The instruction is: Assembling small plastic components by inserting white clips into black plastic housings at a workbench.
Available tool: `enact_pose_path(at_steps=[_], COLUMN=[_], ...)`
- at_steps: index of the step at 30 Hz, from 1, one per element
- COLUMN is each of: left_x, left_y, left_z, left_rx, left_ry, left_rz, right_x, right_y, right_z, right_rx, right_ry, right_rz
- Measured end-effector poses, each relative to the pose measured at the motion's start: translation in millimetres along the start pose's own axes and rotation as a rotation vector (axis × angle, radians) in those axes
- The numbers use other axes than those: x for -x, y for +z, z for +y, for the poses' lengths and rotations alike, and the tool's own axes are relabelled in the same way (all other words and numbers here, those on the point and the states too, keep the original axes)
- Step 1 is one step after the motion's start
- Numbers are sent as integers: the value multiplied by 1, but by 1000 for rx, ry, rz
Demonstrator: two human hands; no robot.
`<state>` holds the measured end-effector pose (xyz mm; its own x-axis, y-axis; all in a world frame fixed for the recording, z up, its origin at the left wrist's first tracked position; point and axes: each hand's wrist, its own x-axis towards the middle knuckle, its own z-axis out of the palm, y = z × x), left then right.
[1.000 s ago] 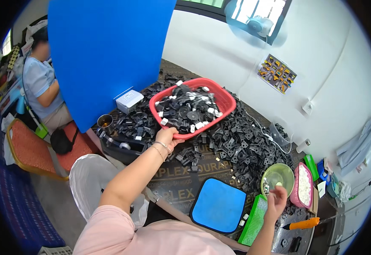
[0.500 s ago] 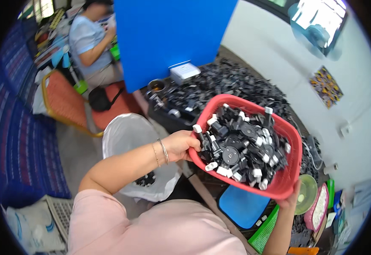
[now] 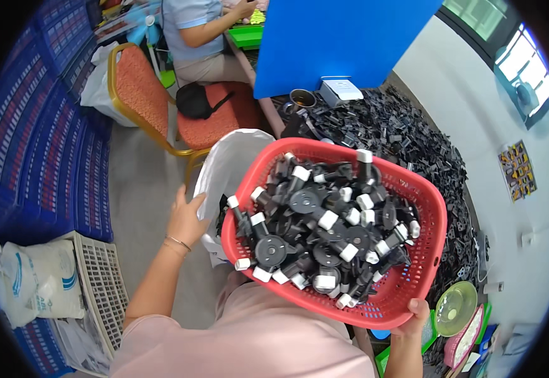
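A red plastic basket [image 3: 437, 252] with perforated walls is tilted in front of my body. Heaped in it are black plastic parts [image 3: 305, 200] with white caps and round discs. My right hand [image 3: 411, 320] grips the basket's near right corner, thumb over the rim. My left hand [image 3: 186, 219] is off the basket, its thumb and forefinger spread apart at the edge of a white bag-lined bin [image 3: 224, 159]. The thumb seems to touch the liner. The basket hides much of this bin.
A worktable holds a wide pile of small black parts [image 3: 407, 132], a metal cup [image 3: 301, 99] and a white box [image 3: 342, 91]. A blue panel [image 3: 344, 44] stands behind. Left are a red chair [image 3: 142, 94], stacked blue crates [image 3: 48, 157] and a seated co-worker [image 3: 196, 31].
My left hand has let go of the basket and moved left to the lined bin. The basket has come left and closer to my body, and the view has shifted.
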<state>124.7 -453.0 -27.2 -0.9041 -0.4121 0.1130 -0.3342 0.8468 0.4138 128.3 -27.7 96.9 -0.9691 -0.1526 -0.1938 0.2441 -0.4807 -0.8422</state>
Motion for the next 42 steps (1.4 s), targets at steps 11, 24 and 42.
enact_pose_path(at_steps=[11, 24, 42], left_x=[54, 40, 28], left_y=[-47, -25, -17], left_z=[-48, -49, -26], left_rx=[234, 453, 283], left_ry=[-108, -32, -23], left_rz=[-434, -321, -396], right_x=[-74, -138, -116], right_y=[99, 137, 91], right_z=[43, 120, 29], right_rx=[362, 1549, 756], right_ry=[125, -586, -327], right_rz=[-96, -573, -513])
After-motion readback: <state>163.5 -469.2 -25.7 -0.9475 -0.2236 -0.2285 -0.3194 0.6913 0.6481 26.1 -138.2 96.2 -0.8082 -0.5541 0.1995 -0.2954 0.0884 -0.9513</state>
